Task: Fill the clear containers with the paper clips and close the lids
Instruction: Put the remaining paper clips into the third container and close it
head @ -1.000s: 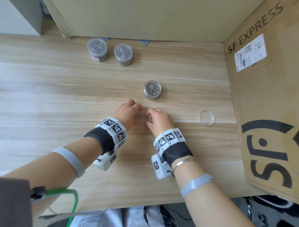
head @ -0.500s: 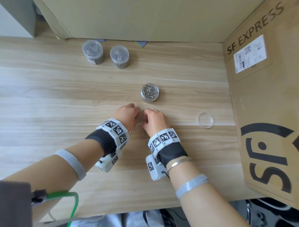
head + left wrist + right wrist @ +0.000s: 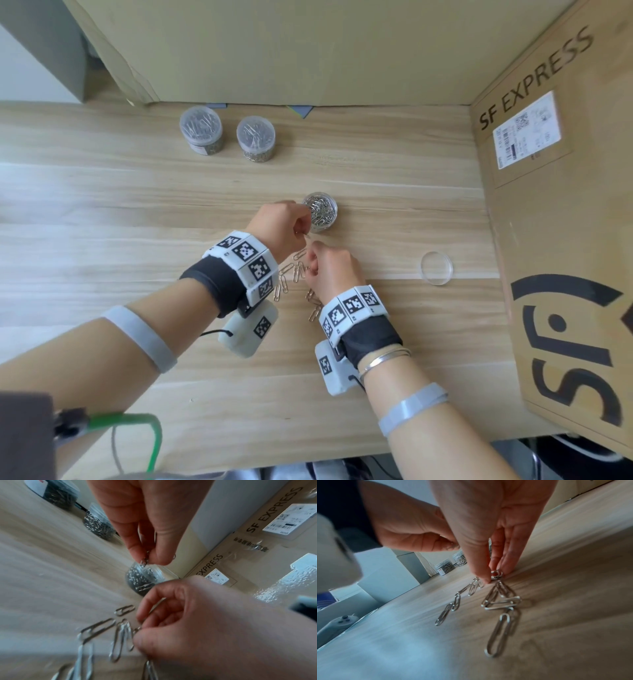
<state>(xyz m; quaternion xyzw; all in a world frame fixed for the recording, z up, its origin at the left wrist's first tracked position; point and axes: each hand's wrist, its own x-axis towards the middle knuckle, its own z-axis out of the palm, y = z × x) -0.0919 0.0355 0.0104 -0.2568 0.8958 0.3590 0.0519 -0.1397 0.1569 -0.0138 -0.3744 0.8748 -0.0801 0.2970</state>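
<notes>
An open clear container (image 3: 320, 212) (image 3: 142, 578), nearly full of silver paper clips, stands mid-table. My left hand (image 3: 291, 226) (image 3: 150, 559) pinches a few paper clips right over its left rim. My right hand (image 3: 317, 269) (image 3: 493, 577) pinches paper clips from the loose pile (image 3: 291, 277) (image 3: 501, 600) (image 3: 106, 631) lying on the wood just in front of the container. The container's clear round lid (image 3: 436, 268) lies flat to the right.
Two closed containers of clips (image 3: 201, 131) (image 3: 256, 138) stand at the back left. A tall SF Express cardboard box (image 3: 561, 240) walls the right side, and cardboard (image 3: 308, 51) closes the back. The wooden table (image 3: 102, 205) runs to the left.
My left hand has lifted from the pile and moved forward to the open container with clips in its fingers. My right hand stays at the pile, now pinching clips.
</notes>
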